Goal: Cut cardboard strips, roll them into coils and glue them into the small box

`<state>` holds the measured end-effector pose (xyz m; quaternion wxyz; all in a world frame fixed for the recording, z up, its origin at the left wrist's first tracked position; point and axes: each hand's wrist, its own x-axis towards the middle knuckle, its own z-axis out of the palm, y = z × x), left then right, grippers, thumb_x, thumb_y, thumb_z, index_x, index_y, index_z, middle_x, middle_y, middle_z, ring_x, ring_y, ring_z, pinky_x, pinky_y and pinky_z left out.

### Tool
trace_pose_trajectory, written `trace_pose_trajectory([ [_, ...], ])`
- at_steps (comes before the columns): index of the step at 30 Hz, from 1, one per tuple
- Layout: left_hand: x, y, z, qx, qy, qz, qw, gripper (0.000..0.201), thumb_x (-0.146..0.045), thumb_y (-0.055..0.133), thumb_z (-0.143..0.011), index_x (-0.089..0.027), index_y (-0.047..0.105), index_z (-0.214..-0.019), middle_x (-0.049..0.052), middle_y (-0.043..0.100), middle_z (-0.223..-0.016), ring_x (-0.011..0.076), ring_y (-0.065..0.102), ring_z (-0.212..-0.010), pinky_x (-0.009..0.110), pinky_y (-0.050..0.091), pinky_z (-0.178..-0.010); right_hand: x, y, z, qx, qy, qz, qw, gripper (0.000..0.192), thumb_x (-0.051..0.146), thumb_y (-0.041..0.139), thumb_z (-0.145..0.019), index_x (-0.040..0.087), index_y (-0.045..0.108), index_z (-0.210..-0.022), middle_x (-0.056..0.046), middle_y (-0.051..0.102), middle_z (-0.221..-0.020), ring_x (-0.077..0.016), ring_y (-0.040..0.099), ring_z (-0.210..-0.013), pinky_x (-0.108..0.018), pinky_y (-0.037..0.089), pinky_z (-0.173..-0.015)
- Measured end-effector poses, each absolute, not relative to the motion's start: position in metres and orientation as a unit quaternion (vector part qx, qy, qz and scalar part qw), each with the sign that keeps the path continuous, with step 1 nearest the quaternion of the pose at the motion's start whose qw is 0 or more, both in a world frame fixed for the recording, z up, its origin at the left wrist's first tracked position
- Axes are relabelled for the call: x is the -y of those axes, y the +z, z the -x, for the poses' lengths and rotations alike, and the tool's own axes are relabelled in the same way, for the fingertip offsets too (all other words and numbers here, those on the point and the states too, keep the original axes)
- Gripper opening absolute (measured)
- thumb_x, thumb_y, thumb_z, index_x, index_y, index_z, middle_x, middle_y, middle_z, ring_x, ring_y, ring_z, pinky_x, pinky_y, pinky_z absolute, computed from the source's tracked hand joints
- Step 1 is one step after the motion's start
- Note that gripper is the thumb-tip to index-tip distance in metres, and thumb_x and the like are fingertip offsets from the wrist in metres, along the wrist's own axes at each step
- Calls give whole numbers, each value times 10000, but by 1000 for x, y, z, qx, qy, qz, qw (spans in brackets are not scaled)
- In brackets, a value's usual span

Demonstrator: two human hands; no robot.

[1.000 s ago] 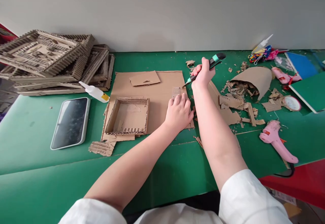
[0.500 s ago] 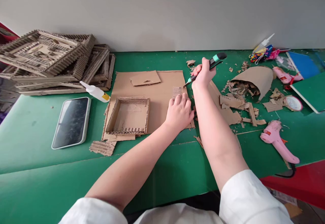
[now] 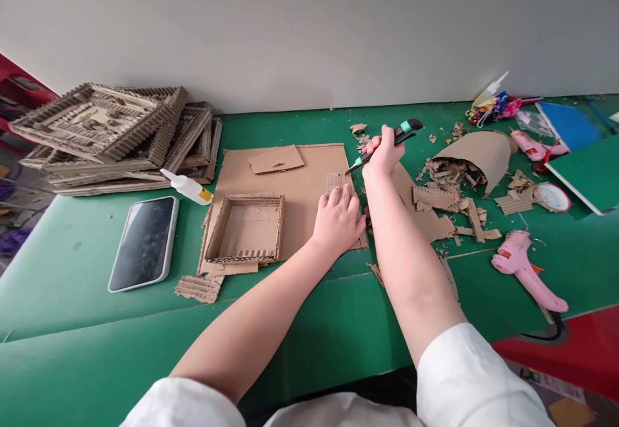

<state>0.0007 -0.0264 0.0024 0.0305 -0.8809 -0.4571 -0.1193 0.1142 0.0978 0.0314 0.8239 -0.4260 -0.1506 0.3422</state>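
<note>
My right hand is closed round a black and turquoise utility knife, its blade pointing down at the right edge of a flat cardboard sheet. Flat on that sheet lies my left hand, fingers stretched forward and thumb out to the right, just below a small printed patch. A shallow square cardboard tray sits on the sheet's left part. Near the sheet's far edge is a loose cardboard piece.
Corrugated cardboard frames are stacked at the left, by a white glue bottle and a phone. Cardboard scraps, a curved cardboard piece, a tape roll and a pink glue gun lie at the right.
The camera view has shifted slightly, so the whole scene sits a little lower. The knife tip stays at the sheet's right edge, and my left hand keeps its place on the sheet.
</note>
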Motion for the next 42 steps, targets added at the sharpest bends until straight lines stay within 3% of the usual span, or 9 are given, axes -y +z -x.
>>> trace_pose_trajectory([
  [23,26,2,0,456,-116,882,29,456,-371,388,-901,-95,522,-1238,152,452,-1414,313,440,-1227,448,402,-946,-96,35,-109,169,300,435,832,196,181,496,-742,242,316,-694,164,317,-362,-44,322,-289,-170,320,-320],
  [42,27,3,0,457,-130,880,24,440,-376,407,-893,-98,526,-1213,165,464,-1390,318,443,-1206,452,395,-938,-94,39,-116,143,284,451,834,226,251,532,-755,244,311,-708,149,314,-425,-35,329,-325,-166,347,-339],
])
